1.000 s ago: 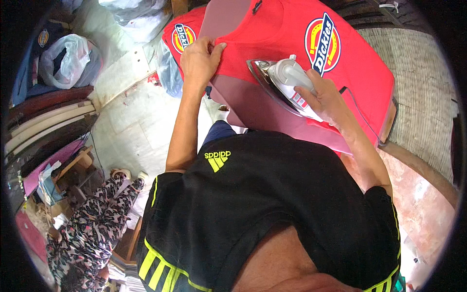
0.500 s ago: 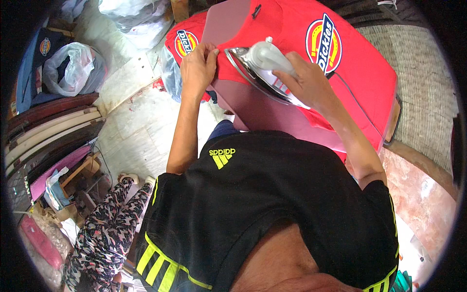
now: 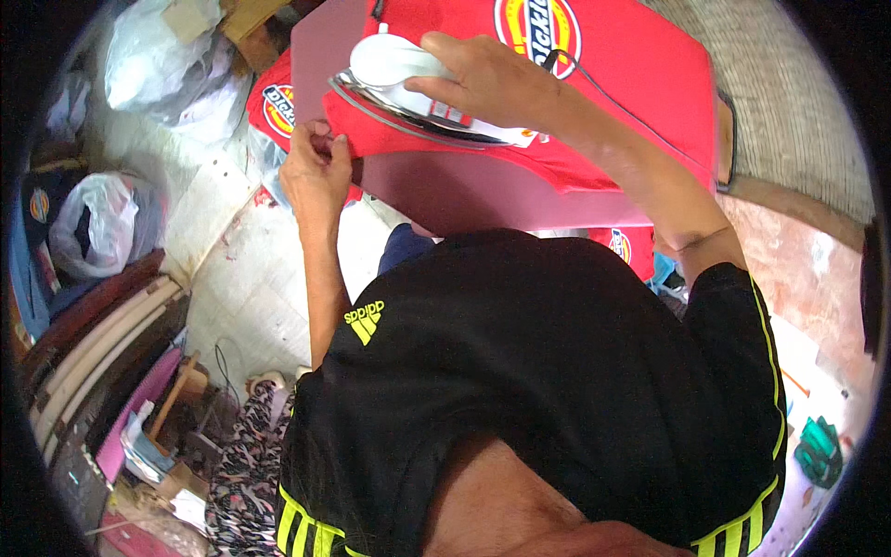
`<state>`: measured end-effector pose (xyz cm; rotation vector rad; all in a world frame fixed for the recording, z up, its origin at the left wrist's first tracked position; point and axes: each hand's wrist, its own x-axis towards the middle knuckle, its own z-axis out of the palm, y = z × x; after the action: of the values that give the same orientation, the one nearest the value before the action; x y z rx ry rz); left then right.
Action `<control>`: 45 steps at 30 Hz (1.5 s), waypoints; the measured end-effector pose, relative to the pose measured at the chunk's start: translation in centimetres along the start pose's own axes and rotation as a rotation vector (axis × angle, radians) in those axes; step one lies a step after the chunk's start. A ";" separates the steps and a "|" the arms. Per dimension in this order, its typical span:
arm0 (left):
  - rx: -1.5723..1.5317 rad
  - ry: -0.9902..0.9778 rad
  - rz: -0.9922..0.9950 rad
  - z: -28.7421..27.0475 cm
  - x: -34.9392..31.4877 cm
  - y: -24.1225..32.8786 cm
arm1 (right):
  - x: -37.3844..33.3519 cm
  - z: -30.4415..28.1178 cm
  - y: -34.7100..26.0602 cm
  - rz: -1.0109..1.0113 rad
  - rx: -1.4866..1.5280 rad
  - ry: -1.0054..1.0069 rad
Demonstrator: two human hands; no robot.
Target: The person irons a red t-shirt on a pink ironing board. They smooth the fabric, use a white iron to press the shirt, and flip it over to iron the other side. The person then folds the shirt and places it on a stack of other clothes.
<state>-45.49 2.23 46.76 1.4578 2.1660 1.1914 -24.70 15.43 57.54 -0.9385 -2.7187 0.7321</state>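
Tiled floor spreads to the left of your mauve-covered surface, with a bulky whitish plastic bag and an open one standing on it; woven matting shows on the far right. Red cloth lies across the surface, bearing a round badge cut off by the upper edge of view. Your right hand is closed around the handle of the white iron, which sits over the left part of the cloth, tip toward the left. Its dark cord trails rightward over the red. Your left hand is at the cloth's left edge, thumb and fingers curled close together (whether they pinch the fabric, you cannot tell from this view).
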 end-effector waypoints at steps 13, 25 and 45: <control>-0.125 -0.161 0.771 9.6 -3.2 11.0 | -26.0 -8.4 4.9 0.885 0.294 0.336; -0.072 -0.425 0.749 14.9 -13.1 12.7 | -23.4 -7.4 12.8 0.198 0.016 0.036; -0.171 -0.085 0.589 14.5 -14.9 12.1 | -22.4 -3.8 8.5 0.060 0.092 0.069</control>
<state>-22.00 -1.80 43.71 2.0954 1.5701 1.4120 -1.38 8.91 56.47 -1.0092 -2.5840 0.8120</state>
